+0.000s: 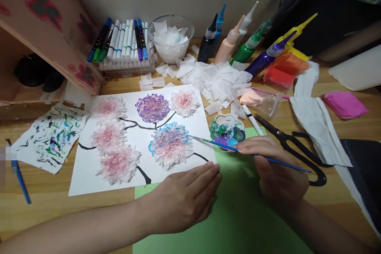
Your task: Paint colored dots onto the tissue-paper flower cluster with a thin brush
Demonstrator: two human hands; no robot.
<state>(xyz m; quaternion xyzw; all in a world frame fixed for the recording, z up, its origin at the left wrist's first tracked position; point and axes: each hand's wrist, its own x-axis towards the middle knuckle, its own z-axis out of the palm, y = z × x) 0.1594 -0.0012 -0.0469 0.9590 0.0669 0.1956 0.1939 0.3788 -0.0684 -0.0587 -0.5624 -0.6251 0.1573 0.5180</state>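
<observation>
On the left, a loose brush (22,186) with a blue handle lies on the wooden table (44,198), just beside a paint-smeared paper (56,139); a pink panel (64,8) with painted flowers stands on the far side. To its right, markers (126,39) rest on a clear rack (127,66). Nearer, the white sheet (83,170) carries six tissue flowers: three pink-centred units down its left side, a purple flower (152,108) and a smaller pink one at the far edge, and the blue-tipped flower (172,149) at the near right. A glass bowl (172,49) of tissue pieces stands beyond the sheet. The left hand (190,198) lies extended, fingers together, across the sheet's near right edge, gripping nothing visible. Right of the sheet are tissue scraps (212,75), a paint-covered palette (228,131) and, nearer, a green sheet (238,218). The right hand (276,170) is clamped on the paintbrush (226,146); its tip is at the blue-tipped flower's right edge, contact not determinable. Paint bottles (245,50) stand on the far side; scissors (285,137) lie beside the right hand, and a pink packet (345,104) lies farther right.
</observation>
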